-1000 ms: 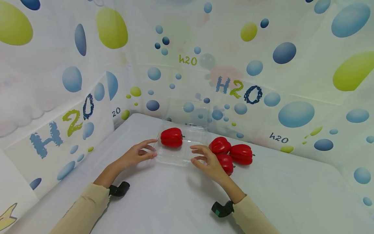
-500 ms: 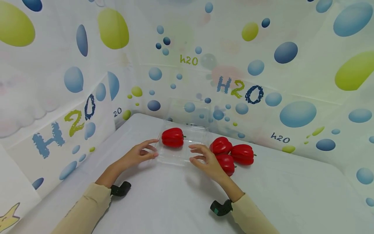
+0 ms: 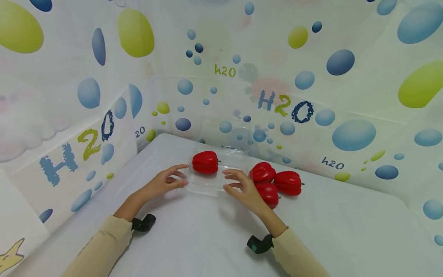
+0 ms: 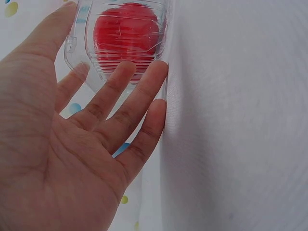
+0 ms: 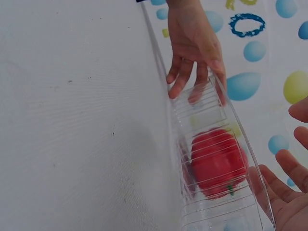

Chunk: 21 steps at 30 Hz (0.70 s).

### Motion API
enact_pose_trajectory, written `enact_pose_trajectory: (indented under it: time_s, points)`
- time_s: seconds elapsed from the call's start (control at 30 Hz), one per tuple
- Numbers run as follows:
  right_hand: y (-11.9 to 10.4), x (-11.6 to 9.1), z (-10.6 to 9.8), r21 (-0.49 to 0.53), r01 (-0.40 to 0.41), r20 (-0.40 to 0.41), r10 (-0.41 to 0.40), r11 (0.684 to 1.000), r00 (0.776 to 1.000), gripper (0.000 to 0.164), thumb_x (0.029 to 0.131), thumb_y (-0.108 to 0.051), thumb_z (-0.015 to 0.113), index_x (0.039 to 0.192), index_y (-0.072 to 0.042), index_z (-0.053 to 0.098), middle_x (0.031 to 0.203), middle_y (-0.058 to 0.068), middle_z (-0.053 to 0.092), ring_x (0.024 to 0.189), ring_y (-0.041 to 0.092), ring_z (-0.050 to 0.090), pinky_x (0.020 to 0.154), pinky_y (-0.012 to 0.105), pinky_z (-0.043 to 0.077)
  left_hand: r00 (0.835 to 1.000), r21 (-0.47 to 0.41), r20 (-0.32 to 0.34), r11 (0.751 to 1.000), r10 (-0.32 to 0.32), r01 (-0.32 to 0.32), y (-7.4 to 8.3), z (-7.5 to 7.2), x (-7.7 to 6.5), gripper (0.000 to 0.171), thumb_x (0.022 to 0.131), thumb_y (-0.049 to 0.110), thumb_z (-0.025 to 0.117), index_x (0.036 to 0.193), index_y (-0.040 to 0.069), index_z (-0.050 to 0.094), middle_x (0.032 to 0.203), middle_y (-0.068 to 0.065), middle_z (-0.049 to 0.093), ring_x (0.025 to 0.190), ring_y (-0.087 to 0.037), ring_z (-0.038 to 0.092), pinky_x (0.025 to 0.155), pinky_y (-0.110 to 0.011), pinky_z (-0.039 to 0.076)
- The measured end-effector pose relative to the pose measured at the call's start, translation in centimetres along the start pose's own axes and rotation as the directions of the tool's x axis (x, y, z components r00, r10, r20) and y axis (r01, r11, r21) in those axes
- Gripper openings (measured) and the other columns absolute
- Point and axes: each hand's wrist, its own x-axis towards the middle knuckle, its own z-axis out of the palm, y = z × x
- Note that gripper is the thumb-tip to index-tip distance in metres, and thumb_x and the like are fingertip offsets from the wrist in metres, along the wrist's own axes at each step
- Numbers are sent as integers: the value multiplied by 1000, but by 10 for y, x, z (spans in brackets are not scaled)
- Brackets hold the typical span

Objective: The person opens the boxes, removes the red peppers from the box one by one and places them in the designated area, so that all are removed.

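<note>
A clear plastic clamshell container (image 3: 207, 187) lies on the table in the head view, its transparent lid (image 3: 221, 132) raised at the back. One red bell pepper (image 3: 205, 162) sits inside, toward the left, its green stem pointing right. At the container's left wall is my left hand (image 3: 166, 180); in the left wrist view its extended fingertips (image 4: 155, 72) touch the plastic. My right hand (image 3: 247, 192) hovers at the container's front right part, fingers spread and loosely bent, holding nothing. That hand partly hides the container's right corner.
Just right of the container, three more red bell peppers (image 3: 262, 172) lie clustered on the white-covered table (image 3: 346, 231). Behind and to the left rises a white sheet (image 3: 194, 100) printed with blue and green bubbles.
My right hand has drifted slightly left over the container. The left hand, container and peppers keep their places; the head view has shifted a little.
</note>
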Motion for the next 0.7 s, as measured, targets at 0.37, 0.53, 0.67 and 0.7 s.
enact_pose_trajectory:
  time_s: [0.37, 0.53, 0.67, 0.7]
  points:
    - [-2, 5, 3, -5, 12, 0, -12, 1000, 1000, 46, 90, -3, 64, 133, -1, 50, 139, 18, 50, 124, 47, 47, 99, 48, 49, 1000, -8, 1, 1000, 7, -7, 0, 0, -1, 64, 94, 26, 66, 149, 9, 37, 124, -20, 58, 104, -29, 65, 94, -49, 51]
    - [0, 8, 4, -18, 1, -7, -2, 1000, 1000, 44, 91, -4, 64, 133, -2, 51, 139, 17, 51, 124, 45, 49, 99, 45, 49, 1000, -6, 2, 1000, 8, -8, -1, 0, -1, 64, 94, 26, 66, 149, 9, 37, 124, -19, 58, 103, -28, 65, 94, -50, 51]
    - [-1, 11, 5, -20, -15, -13, 15, 1000, 1000, 45, 91, -6, 65, 134, -3, 51, 139, 16, 51, 125, 42, 49, 100, 48, 48, 1000, -6, 2, 1000, 0, 0, 0, 0, -1, 64, 94, 27, 66, 149, 9, 37, 125, -20, 58, 104, -29, 65, 94, -49, 52]
    - [-1, 11, 5, -20, -22, -14, 21, 1000, 1000, 45, 91, -6, 65, 134, -3, 51, 139, 15, 51, 125, 41, 50, 100, 49, 48, 1000, -6, 2, 1000, -3, 3, 0, 0, -1, 64, 94, 27, 66, 149, 10, 37, 125, -19, 58, 104, -29, 65, 93, -49, 52]
